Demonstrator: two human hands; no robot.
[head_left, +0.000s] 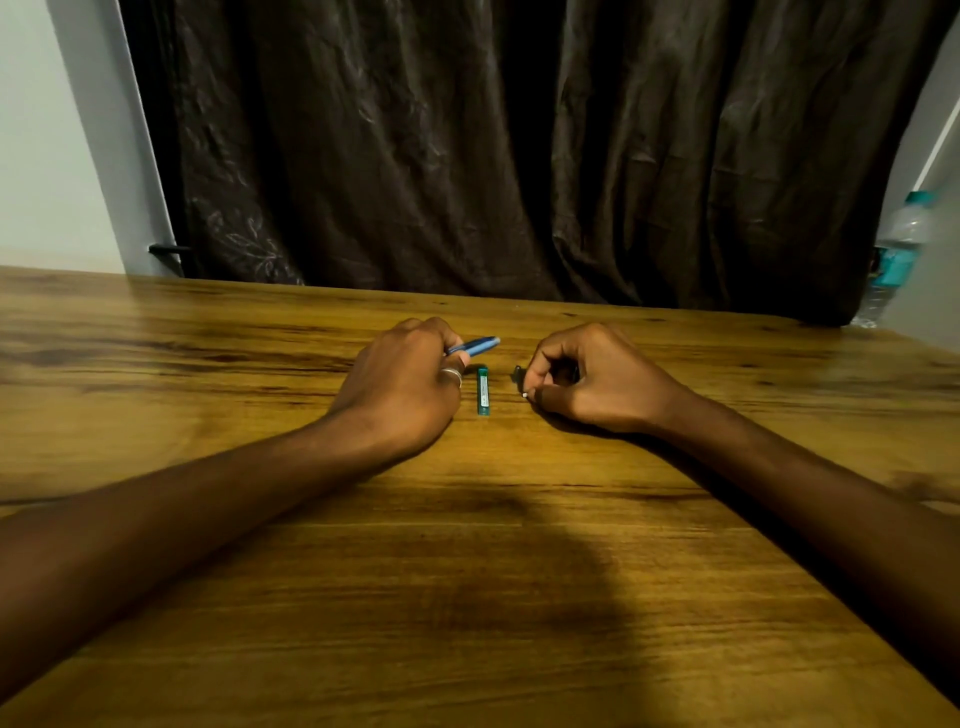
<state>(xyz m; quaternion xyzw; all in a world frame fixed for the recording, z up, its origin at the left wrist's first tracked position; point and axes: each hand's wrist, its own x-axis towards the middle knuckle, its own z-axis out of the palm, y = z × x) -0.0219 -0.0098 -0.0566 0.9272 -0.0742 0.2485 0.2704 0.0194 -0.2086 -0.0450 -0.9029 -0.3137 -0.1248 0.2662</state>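
Observation:
My left hand (408, 382) rests on the wooden table (260, 519) and grips a blue pen-like barrel (480, 345), whose end pokes out to the right past my fingers. A ring sits on one finger. A small green tube (483, 390) lies flat on the table between my hands, untouched. My right hand (587, 382) rests on the table with its fingers curled, pinching a small part with a white tip (524, 395). A small dark piece (518, 372) lies just left of those fingertips.
A dark brown curtain (519, 156) hangs behind the table's far edge. A clear water bottle with a teal label (896, 254) stands at the far right. White wall shows at the left.

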